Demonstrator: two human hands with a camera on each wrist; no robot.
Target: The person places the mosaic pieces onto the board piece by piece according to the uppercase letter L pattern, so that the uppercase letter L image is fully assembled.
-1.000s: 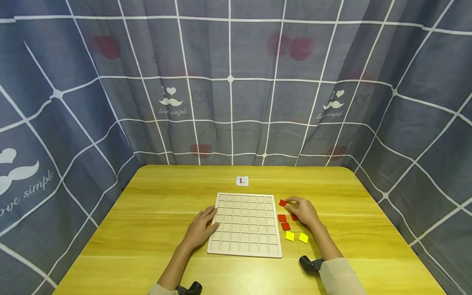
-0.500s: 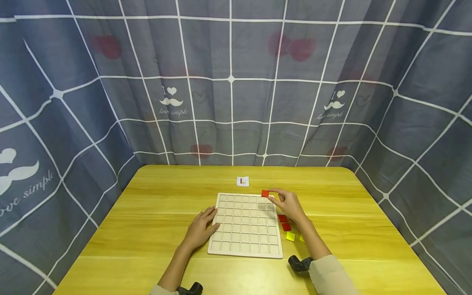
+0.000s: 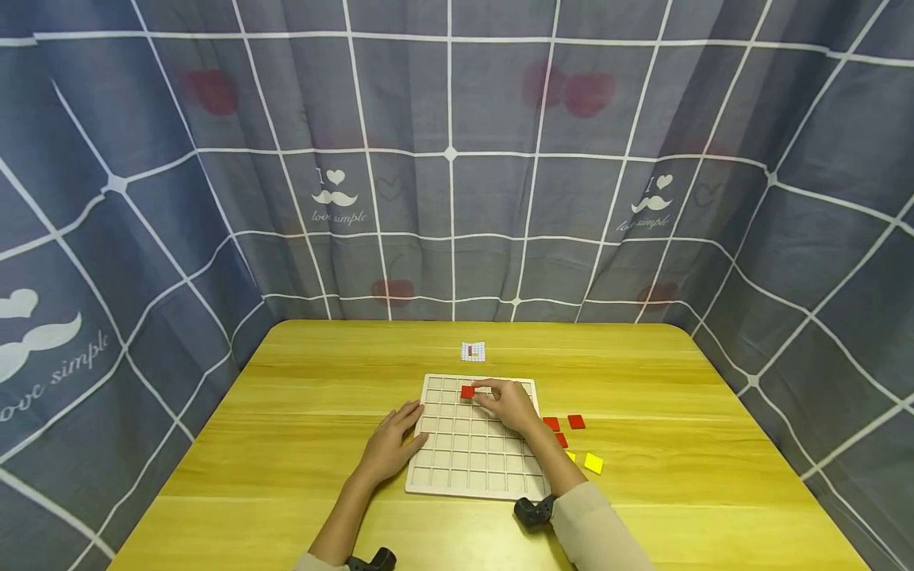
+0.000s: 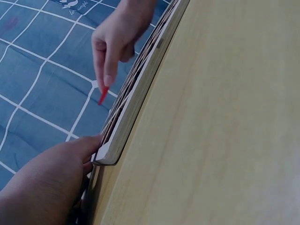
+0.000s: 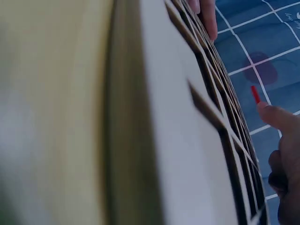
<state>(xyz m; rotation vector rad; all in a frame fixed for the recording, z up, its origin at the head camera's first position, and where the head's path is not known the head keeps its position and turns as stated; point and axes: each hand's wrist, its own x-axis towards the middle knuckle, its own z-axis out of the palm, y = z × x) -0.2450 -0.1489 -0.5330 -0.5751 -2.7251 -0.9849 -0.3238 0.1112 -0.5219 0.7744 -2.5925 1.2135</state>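
**Q:** Right hand, state and position?

**A:** My right hand (image 3: 508, 403) is over the far part of the white grid board (image 3: 477, 476). Thumb and fingertips pinch one red tile (image 3: 467, 392). In the head view the tile sits over the second row from the far edge, about the third column from the left. In the left wrist view the same tile (image 4: 102, 95) hangs edge-down below my fingertip, tilted, just clear of the board's top face. I cannot tell whether a corner is touching a cell.

**Q:** Left hand?

**A:** My left hand (image 3: 390, 441) lies flat at the board's left edge, fingers straight and close together, tips resting against the frame. The left wrist view shows the fingertips (image 4: 89, 143) touching the board's corner (image 4: 108, 152). It holds nothing.

**Q:** Loose pieces?

**A:** All on the wooden table (image 3: 300, 412), right of the board. Red tiles: one (image 3: 551, 424) just beside the board's right edge, one (image 3: 576, 421) a little further right, one (image 3: 562, 439) nearer me, partly hidden by my forearm. Yellow tiles: one (image 3: 593, 463) in full view, one (image 3: 570, 456) mostly behind my sleeve.

**Q:** Anything else on the table?

**A:** A small gridded card (image 3: 473, 350) with a red mark, lying flat beyond the board's far edge, apart from it. Blue checked curtain (image 3: 450, 159) encloses the table on three sides.
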